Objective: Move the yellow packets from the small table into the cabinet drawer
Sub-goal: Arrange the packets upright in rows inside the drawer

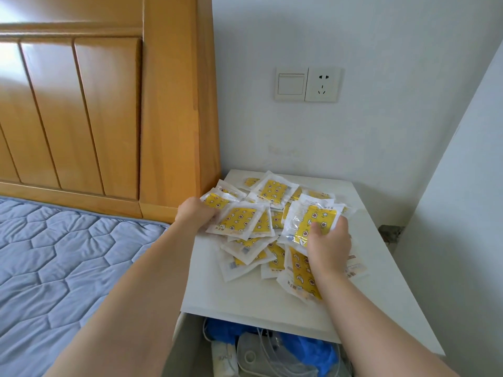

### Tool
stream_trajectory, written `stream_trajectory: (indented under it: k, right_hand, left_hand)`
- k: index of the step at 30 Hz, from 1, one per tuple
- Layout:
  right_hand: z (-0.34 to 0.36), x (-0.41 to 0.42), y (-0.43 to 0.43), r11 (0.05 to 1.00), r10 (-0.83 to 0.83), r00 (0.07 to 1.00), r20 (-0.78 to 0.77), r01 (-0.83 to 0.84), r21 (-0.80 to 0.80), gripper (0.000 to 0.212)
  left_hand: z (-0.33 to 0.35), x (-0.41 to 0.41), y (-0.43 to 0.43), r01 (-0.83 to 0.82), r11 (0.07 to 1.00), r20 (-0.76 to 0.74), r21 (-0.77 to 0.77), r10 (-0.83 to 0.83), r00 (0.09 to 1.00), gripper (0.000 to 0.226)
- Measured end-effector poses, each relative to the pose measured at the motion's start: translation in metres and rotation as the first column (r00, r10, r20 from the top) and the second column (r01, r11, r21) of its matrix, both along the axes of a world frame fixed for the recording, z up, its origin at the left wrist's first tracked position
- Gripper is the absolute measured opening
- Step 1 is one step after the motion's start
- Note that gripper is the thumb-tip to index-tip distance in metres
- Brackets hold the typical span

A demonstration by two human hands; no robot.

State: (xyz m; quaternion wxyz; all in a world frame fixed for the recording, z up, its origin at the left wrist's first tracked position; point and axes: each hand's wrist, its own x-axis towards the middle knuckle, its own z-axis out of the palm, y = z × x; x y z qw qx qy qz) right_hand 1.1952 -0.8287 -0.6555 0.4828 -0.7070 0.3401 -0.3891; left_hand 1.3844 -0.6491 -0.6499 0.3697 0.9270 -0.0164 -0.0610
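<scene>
Corner of a room. A white small table [245, 300] stands between a wooden headboard [109, 118] and a pale wall [381, 145] bearing a switch [290, 84] and a socket [323, 84]. A blue quilted mattress [54, 254] lies beside it. Below the tabletop's near edge a drawer [187, 341] stands open, holding a blue bag [315, 349] and white cables [272, 346].

Yellow packets [273, 190] lie heaped on the tabletop. The left hand [194, 213] grips several packets by their edge, its fingertips hidden beneath them, and they fan out beyond the knuckles. The right hand [330, 246] pinches a small bundle of packets, thumb pressed on the top face and fingers behind. Loose packets lie between the two hands, beyond the fingertips and under the right wrist.
</scene>
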Motion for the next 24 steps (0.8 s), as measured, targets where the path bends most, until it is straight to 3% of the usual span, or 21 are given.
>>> stream_trajectory:
  k: [3,8,13,18,21,24]
  right_hand:
    - [0.002,-0.001,0.001,1.000,0.000,1.000,-0.010,0.000,-0.007,0.025]
    - [0.000,-0.001,0.001,1.000,0.006,1.000,-0.026,-0.007,-0.030,0.026]
    - [0.003,-0.002,0.004,0.999,0.004,0.998,-0.070,-0.007,-0.048,0.025]
    - [0.006,0.000,0.008,0.997,0.055,0.986,-0.159,-0.063,-0.048,0.031]
    - [0.018,-0.002,0.008,0.985,0.166,0.965,-0.205,-0.172,-0.010,0.040]
    - [0.046,-0.007,0.008,0.973,0.214,0.973,-0.086,-0.205,0.102,0.022]
  left_hand:
    - [0.001,0.004,0.001,-0.036,0.999,0.033,-0.020,0.037,0.999,0.028]
    - [0.007,-0.001,0.001,-0.036,0.973,0.055,-0.226,0.050,0.997,0.015]
    - [0.026,-0.021,0.003,0.028,0.962,0.324,-0.272,0.064,0.944,0.005]
    - [0.053,-0.062,0.001,0.145,0.983,0.576,-0.109,-0.057,0.816,0.011]
    - [0.065,-0.092,0.001,0.203,0.967,0.599,-0.155,-0.071,0.798,0.015]
    - [0.074,-0.119,0.001,0.238,0.912,0.478,-0.334,-0.054,0.877,0.006]
